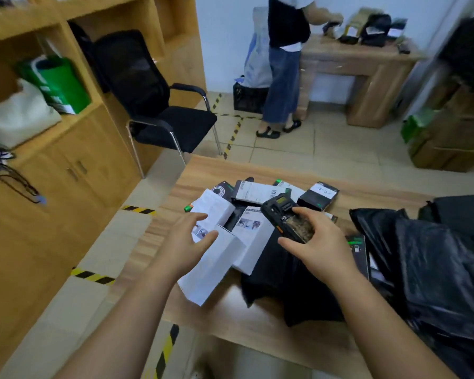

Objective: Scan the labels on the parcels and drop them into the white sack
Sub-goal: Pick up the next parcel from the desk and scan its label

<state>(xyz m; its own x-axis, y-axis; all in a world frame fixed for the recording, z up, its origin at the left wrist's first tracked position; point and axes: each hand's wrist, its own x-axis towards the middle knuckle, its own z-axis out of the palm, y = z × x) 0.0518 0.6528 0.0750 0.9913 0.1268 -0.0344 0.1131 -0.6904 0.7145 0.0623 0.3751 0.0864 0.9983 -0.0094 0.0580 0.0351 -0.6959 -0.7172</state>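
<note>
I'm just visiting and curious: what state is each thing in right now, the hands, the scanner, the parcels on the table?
Left hand: open, fingers spread over the white box, gripping nothing.
Right hand: holds the handheld scanner.
Handheld scanner: lifted above the parcels, screen lit.
White box: closed, lying flat, jutting over the table edge.
Black poly mailer: sealed, lying flat on the wooden table.
Black office chair: unoccupied.

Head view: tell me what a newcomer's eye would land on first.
First, the two hands in the middle: the right hand grips a black scanner, and the left hand reaches open over a white box. Under them, parcels lie heaped on the wooden table. A black chair stands beyond, to the left.
</note>
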